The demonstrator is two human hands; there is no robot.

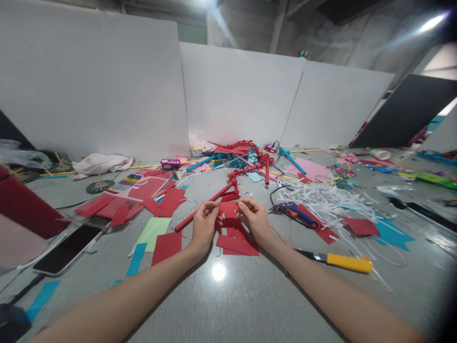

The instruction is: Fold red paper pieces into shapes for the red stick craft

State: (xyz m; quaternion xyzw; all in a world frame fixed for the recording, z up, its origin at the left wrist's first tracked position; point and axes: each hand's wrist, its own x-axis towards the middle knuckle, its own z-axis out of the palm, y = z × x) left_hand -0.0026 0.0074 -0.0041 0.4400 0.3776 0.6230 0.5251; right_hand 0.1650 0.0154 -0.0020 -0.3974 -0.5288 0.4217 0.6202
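Note:
Both my hands meet at the middle of the grey table (228, 300). My left hand (204, 226) and my right hand (254, 218) each pinch one end of a small red paper piece (228, 208) held just above the table. Under it lie more red paper pieces (236, 242). A long red rolled paper stick (207, 202) runs from beside my left hand toward the back.
Red sheets (143, 197) and a black phone (67, 247) lie left. A blue glue gun (294, 212), white paper shreds (324, 197) and a yellow-handled knife (342, 261) lie right. A heap of red and blue paper craft (243, 152) sits before the white boards (235, 90).

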